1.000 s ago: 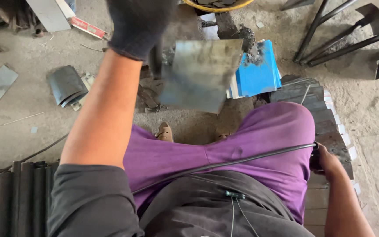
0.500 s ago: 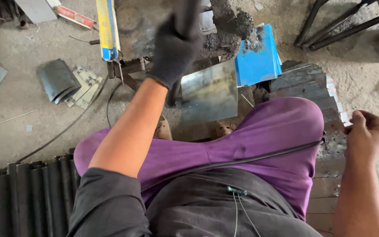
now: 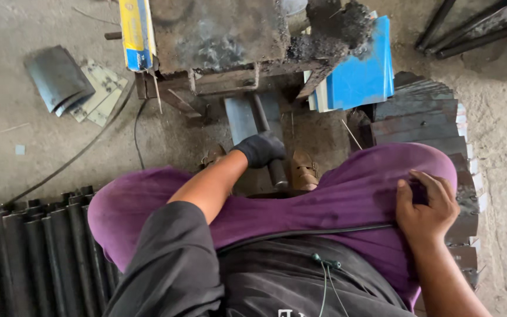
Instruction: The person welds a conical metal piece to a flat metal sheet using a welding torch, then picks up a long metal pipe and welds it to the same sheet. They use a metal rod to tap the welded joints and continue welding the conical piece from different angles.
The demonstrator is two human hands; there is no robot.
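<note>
My left hand (image 3: 259, 148), in a black glove, is shut on a grey metal sheet (image 3: 239, 116) with a dark rolled edge. It holds the sheet low between my feet, under the front of a rusty metal stand (image 3: 218, 35). Resting flat on my right thigh over purple trousers (image 3: 335, 194) is my bare right hand (image 3: 426, 205), fingers apart and holding nothing. A brown sandal (image 3: 303, 169) shows just right of the glove.
A yellow and blue box (image 3: 136, 32) leans on the stand's left side, and blue sheets (image 3: 362, 73) on its right. Dark curved metal pieces are stacked at my left (image 3: 30, 258) and right (image 3: 423, 117). A cable (image 3: 77, 155) and bent plates (image 3: 57, 76) lie on the floor.
My left hand has brought the metal sheet down from head height to between my feet. My right hand came up from my side onto my right thigh. The view tilted downward.
</note>
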